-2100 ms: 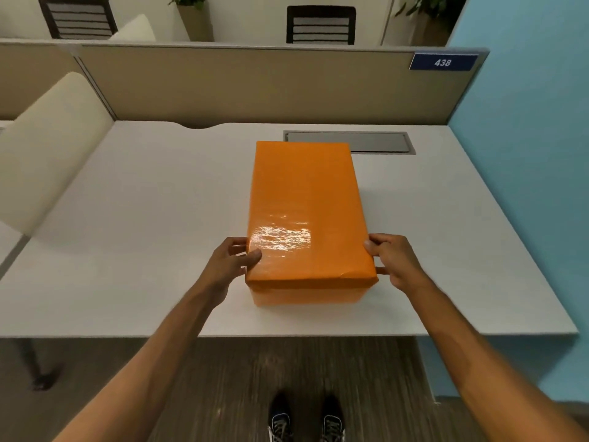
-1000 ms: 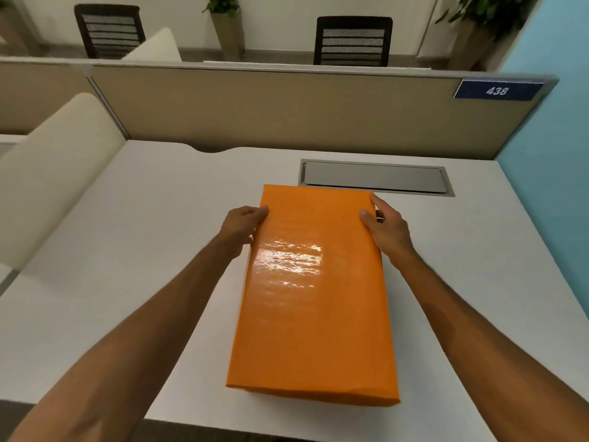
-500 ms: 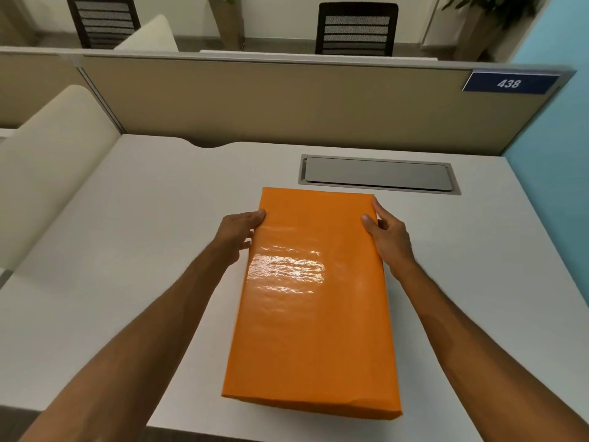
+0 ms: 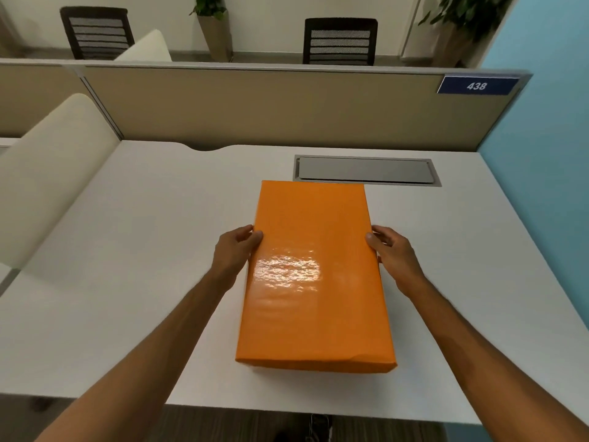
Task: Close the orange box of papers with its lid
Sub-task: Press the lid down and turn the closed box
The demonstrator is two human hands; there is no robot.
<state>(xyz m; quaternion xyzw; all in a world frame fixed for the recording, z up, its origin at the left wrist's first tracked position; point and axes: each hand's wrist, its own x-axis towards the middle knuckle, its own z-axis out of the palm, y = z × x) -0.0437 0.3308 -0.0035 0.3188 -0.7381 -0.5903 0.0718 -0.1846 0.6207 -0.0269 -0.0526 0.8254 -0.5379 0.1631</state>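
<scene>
The glossy orange lid (image 4: 314, 275) lies flat over the orange box on the white desk (image 4: 127, 250) and covers it fully; the box body and the papers are hidden beneath it. My left hand (image 4: 234, 250) grips the lid's left long edge, thumb on top, a little past the middle. On the opposite long edge sits my right hand (image 4: 390, 250), thumb on the lid and fingers down the side.
A grey cable hatch (image 4: 366, 170) is set into the desk just behind the box. A beige partition (image 4: 255, 106) closes the back, a blue wall (image 4: 541, 186) the right. A cream chair back (image 4: 47, 173) stands at the left.
Both hands slid from the lid's near corners to its far end, then came back toward the middle of the long edges. The lid stays seated on the box.
</scene>
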